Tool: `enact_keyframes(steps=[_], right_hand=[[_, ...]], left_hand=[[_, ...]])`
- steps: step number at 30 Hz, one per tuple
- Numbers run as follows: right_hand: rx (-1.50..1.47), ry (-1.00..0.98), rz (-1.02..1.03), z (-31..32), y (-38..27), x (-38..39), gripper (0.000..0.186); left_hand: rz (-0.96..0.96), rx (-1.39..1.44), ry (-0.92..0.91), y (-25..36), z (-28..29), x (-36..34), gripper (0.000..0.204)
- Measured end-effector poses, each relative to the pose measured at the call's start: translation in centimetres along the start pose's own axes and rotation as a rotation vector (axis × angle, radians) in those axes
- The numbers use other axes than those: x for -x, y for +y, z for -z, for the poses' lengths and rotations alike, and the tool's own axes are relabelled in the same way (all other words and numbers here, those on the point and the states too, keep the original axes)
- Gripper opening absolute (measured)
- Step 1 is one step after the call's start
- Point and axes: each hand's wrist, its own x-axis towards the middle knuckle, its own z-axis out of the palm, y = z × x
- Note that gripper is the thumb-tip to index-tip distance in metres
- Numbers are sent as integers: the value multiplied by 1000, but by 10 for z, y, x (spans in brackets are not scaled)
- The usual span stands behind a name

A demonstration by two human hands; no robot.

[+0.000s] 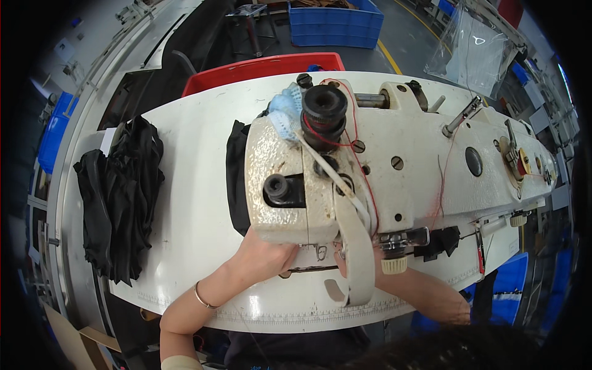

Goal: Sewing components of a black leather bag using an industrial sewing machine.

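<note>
A white sewing machine [382,142] spans the white table, with red thread [365,185] running over its head. My left hand [265,256] reaches in under the front of the machine head, a thin bangle on its wrist; the head hides most of its fingers. From the other side comes my right hand [340,258], mostly covered by a pale curved strap [361,265], with only some finger parts showing beside the needle area. Black fabric [237,179] sticks out past the left side of the machine head. What either hand grips is hidden.
A pile of black fabric pieces [120,197] lies at the table's left. Behind the table stand a red bin [265,63] and a blue crate [336,24]. A black scrap [439,243] and a red-handled tool [480,256] lie at the right. A ruler scale [290,319] marks the near edge.
</note>
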Motion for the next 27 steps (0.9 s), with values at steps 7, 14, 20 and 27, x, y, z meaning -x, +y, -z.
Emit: enact_keyframes(steps=[7,14,20,27], right_hand=[[212,67,91,4,-3,-7,33],[181,29,71,19,-11,-20,26],[162,10,54,19,-12,-24,19],[-383,-224,-328,28,-42,-3,24]], left_hand=[[-51,-78,92,-11,-24,11,25],[-14,-27,77,-9,-22,9,28],[-13,28,73,-12,-26,13,24],[233,-114,-156,-5,34,35,16]])
